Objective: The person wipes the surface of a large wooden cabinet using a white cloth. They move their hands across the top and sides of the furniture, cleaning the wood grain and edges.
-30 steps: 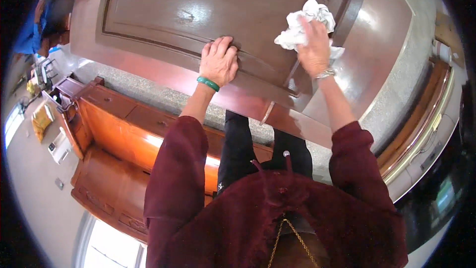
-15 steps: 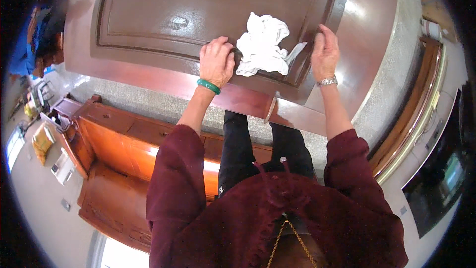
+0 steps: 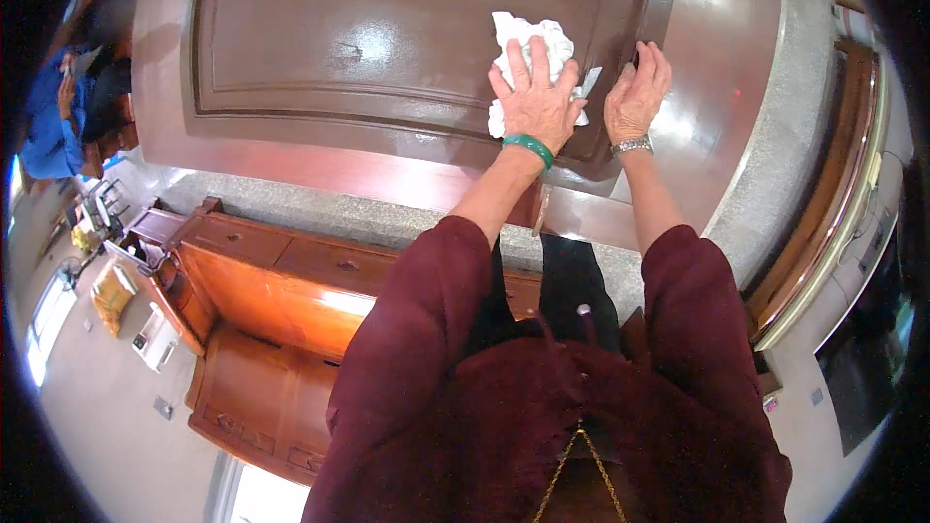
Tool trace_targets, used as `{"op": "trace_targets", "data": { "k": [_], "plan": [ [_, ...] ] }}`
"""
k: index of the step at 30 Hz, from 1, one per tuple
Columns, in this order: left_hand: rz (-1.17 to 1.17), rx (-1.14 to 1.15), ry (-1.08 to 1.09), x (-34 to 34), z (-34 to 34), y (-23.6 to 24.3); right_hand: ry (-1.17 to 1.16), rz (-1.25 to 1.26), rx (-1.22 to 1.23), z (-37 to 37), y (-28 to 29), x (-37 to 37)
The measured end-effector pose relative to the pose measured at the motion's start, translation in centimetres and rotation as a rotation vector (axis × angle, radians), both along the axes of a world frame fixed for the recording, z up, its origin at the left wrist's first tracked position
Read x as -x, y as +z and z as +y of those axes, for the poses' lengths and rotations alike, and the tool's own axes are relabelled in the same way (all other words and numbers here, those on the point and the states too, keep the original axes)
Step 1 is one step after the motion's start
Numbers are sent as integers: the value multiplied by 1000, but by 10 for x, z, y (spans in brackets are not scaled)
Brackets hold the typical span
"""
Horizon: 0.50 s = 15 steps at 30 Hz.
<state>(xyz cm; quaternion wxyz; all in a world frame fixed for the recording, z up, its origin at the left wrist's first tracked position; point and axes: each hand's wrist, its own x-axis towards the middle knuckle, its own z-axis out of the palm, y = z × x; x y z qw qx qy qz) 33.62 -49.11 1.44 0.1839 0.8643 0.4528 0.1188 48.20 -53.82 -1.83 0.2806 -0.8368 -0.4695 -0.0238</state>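
Note:
My left hand (image 3: 538, 102), with a green bangle at the wrist, lies with spread fingers on a crumpled white cloth (image 3: 509, 29). The palm and fingers cover much of the cloth, which rests on the dark brown wooden tabletop (image 3: 310, 48). To the right, my right hand (image 3: 636, 97), a metal band round its wrist, is by the raised frame edge of the tabletop. Its fingers are stretched with a slight bend and hold nothing. A loose white corner of the cloth sticks out between the two hands.
Behind the near table edge stands an orange-brown wooden bench (image 3: 281, 271). A long wooden cabinet (image 3: 823, 194) and a dark screen (image 3: 862, 358) are on the right. Something blue (image 3: 53, 131) lies at the far left. Shiny patches show on the tabletop.
My left hand has moved right from beside the cloth onto it, fingers spreading over the folds. My right hand has shifted only slightly at the panel's edge.

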Motion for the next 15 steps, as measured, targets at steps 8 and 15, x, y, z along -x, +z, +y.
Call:
{"op": "trace_targets", "data": {
  "k": [8,15],
  "plan": [
    [84,-79,-163,86,34,-30,-3,-19,37,5,2,2],
    [367,-262,521,260,125,6,-19,-24,83,4,5,5]
  ]
}}
